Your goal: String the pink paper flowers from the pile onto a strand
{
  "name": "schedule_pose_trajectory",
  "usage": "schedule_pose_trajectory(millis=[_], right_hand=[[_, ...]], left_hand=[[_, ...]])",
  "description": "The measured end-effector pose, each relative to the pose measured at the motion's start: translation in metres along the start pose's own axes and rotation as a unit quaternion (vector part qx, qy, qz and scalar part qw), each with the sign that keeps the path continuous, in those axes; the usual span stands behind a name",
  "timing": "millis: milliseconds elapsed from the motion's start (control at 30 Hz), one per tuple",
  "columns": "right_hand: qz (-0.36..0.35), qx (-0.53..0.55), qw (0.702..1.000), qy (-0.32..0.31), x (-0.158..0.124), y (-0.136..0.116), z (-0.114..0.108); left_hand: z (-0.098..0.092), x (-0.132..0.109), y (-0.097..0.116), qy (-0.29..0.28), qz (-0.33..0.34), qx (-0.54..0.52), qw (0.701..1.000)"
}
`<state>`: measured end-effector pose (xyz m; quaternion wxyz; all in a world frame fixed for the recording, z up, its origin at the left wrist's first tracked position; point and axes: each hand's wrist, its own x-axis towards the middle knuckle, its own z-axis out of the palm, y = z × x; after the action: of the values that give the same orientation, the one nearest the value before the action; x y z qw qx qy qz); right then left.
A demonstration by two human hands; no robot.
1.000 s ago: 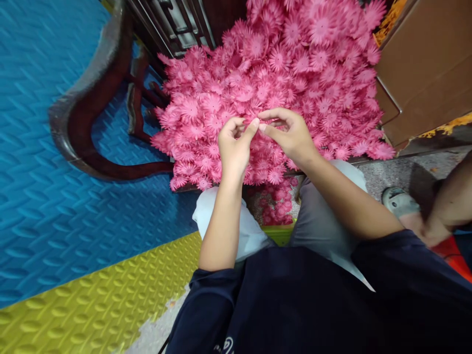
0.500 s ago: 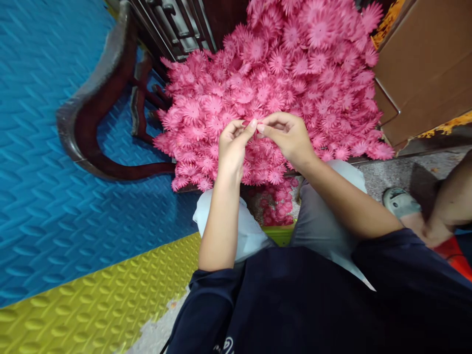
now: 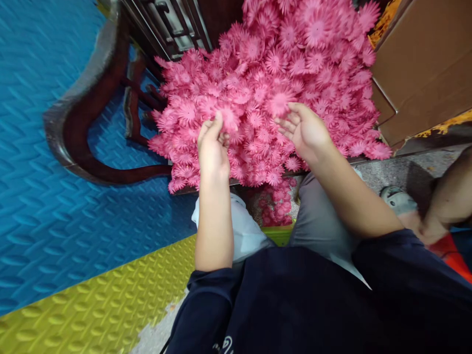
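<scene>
A pink artificial flower head [image 3: 230, 119] is pinched at the thumb and fingertips of my left hand [image 3: 214, 147], above the left part of a heap of similar pink flower heads [image 3: 254, 142]. My right hand [image 3: 309, 132] is turned with its palm partly showing. At its upper fingertips is another pink flower head [image 3: 279, 102], smeared by motion, and the other fingers are loosely curled. Both hands are apart from each other, over the near half of the heap.
A dark curved wooden armrest [image 3: 110, 174] stands left of the heap. Brown cardboard [image 3: 424, 69] borders it on the right. More pink flowers [image 3: 278, 204] lie below, between my knees. Another person's foot in a clog [image 3: 398, 199] is at the right. Blue matting [image 3: 44, 221] covers the left floor.
My hands were together at their fingertips and have moved apart, left hand to the left, right hand to the right. A pink flower head now shows at each hand.
</scene>
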<state>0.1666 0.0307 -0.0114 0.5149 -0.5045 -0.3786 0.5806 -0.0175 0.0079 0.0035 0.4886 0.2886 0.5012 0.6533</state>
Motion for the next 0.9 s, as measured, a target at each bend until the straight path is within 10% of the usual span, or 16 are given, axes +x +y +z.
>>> schedule_pose_trajectory(millis=[900], right_hand=[[-0.151,-0.065,0.972,-0.169,-0.018,0.007,0.027]], left_hand=[[0.012,-0.015,-0.010,-0.155,-0.032,0.013,0.987]])
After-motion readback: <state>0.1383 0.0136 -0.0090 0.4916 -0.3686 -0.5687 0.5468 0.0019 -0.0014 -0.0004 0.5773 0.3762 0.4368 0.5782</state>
